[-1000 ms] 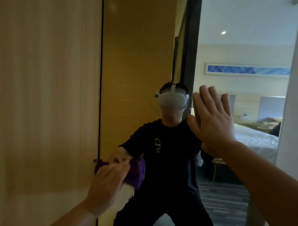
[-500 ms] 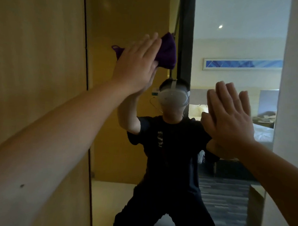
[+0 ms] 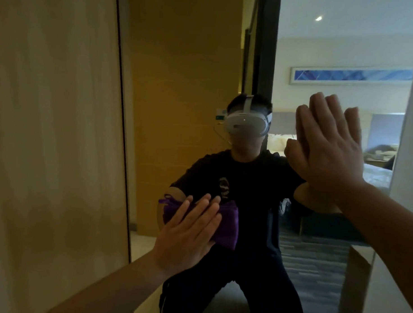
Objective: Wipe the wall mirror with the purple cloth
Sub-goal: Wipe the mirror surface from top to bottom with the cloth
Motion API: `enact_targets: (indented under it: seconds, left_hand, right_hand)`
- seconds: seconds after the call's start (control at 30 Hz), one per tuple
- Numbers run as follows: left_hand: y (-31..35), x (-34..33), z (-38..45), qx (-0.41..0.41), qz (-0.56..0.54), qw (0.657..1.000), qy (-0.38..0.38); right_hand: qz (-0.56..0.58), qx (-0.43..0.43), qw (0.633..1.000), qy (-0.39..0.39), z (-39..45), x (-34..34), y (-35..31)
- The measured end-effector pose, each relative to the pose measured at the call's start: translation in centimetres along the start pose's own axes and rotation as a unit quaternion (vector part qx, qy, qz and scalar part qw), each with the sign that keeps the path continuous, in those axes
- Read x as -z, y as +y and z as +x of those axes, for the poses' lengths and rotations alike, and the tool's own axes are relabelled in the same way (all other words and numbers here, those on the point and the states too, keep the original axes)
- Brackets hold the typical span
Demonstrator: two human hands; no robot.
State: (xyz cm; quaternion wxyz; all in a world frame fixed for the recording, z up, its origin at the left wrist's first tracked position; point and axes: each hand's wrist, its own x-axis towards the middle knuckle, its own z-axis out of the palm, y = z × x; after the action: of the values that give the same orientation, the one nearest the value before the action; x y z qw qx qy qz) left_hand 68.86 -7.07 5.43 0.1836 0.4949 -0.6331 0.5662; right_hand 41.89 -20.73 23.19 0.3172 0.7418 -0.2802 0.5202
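- Bunched purple fabric cloth [image 3: 224,223] is sitting lower centre of frame, flat against the tall glass wall mirror [image 3: 187,85], long axis running roughly left-right.
- Left hand [image 3: 188,235] is pressing it with straight, spread fingers, likely for even wiping pressure.
- Right hand [image 3: 327,149] is lying flat on the glass at right, fingers together, probably bracing.
- Pale wooden wall panel [image 3: 54,127] is filling the left.

Single head-worn view, level and close, facing the wall mirror [image 3: 191,85].
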Motion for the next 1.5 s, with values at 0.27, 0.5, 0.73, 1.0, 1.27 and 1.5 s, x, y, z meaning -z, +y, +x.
enact_targets:
  seconds: [0.27, 0.5, 0.73, 1.0, 1.27, 1.5]
  left_hand:
    - [-1.1, 2.6, 3.2, 0.021, -0.111, 0.991, 0.073]
    - [-7.3, 7.3, 22.2, 0.048, -0.078, 0.974, 0.209]
    - [-8.0, 7.7, 32.6, 0.065, -0.021, 0.991, 0.114]
    - [0.4, 3.6, 22.8, -0.039, -0.005, 0.998, 0.048]
    - [5.3, 0.2, 11.2, -0.069, -0.012, 0.997, 0.034]
    - [5.0, 0.8, 9.6, -0.078, -0.095, 0.991, 0.059]
  right_hand:
    - [-0.015, -0.015, 1.0, -0.014, -1.4, 2.3, 3.0]
    - [-0.019, -0.061, 0.996, -0.055, -2.7, 2.8, 5.5]
    - [-0.013, -0.045, 0.999, 0.015, -3.1, 1.3, 5.8]
    - [0.016, -0.027, 0.997, 0.068, -3.1, 0.8, 6.2]
    - [0.022, -0.031, 0.998, 0.049, -3.0, 1.0, 6.3]
    - [0.023, -0.033, 0.999, 0.035, -3.4, 2.0, 7.4]
